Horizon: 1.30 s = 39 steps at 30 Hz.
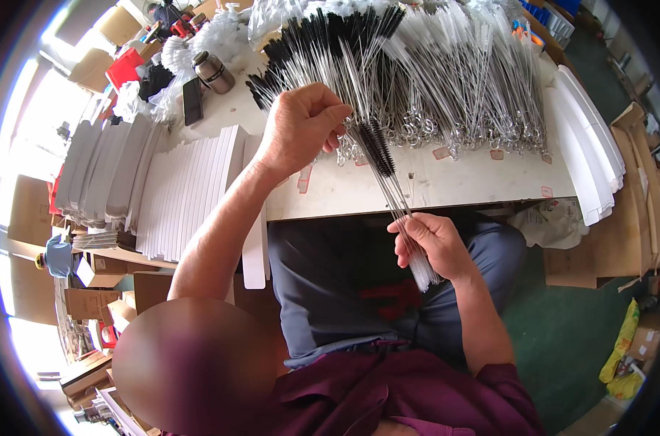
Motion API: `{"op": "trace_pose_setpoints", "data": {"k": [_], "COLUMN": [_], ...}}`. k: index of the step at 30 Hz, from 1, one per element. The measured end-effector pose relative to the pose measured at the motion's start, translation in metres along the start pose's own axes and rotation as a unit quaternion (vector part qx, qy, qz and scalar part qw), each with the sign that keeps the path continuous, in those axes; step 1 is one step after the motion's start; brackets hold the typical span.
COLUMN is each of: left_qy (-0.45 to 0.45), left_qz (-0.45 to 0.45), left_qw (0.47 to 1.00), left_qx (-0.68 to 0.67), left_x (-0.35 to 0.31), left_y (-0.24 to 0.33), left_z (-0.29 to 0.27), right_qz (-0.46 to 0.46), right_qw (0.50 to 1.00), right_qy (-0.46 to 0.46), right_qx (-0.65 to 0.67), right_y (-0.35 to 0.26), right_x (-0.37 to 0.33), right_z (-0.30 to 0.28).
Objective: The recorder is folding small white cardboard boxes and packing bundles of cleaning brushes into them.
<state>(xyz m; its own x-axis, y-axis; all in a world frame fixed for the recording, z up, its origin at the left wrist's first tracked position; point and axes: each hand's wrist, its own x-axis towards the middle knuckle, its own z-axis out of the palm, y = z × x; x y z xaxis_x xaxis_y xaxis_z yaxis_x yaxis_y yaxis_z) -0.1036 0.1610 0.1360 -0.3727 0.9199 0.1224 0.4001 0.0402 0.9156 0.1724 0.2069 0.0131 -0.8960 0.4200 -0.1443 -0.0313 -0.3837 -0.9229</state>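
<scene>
My right hand (440, 245) is closed around a thin bundle of wire-stemmed brushes (380, 156), held aslant over my lap in front of the table edge. White bristles stick out below the fist, and black bristles show at the upper end. My left hand (301, 131) is raised over the table's front part, thumb and fingers pinched beside the bundle's upper end; what lies between its fingertips is hidden. Just beyond both hands spreads a large heap of similar brushes, black-bristled ones (294, 54) to the left and white-bristled ones (453, 65) to the right, their wire loops facing me.
On the left of the white table (323, 196) stand rows of flat white boxes (188, 189), with a phone (192, 102) and a steel flask (213, 73) behind. More white boxes (581, 145) lie at the right edge, beside a large cardboard carton (635, 189).
</scene>
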Motion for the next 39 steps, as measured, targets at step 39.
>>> {"op": "trace_pose_setpoints", "data": {"k": [39], "left_qy": [0.102], "left_qz": [-0.268], "left_qw": [0.805], "left_qx": [0.519], "left_x": [-0.155], "left_y": [-0.105], "left_z": [-0.041], "right_qz": [-0.003], "right_qw": [0.974], "right_qy": [0.085], "right_qx": [-0.208], "right_y": [0.045], "right_x": [-0.012], "right_z": [0.015]}}
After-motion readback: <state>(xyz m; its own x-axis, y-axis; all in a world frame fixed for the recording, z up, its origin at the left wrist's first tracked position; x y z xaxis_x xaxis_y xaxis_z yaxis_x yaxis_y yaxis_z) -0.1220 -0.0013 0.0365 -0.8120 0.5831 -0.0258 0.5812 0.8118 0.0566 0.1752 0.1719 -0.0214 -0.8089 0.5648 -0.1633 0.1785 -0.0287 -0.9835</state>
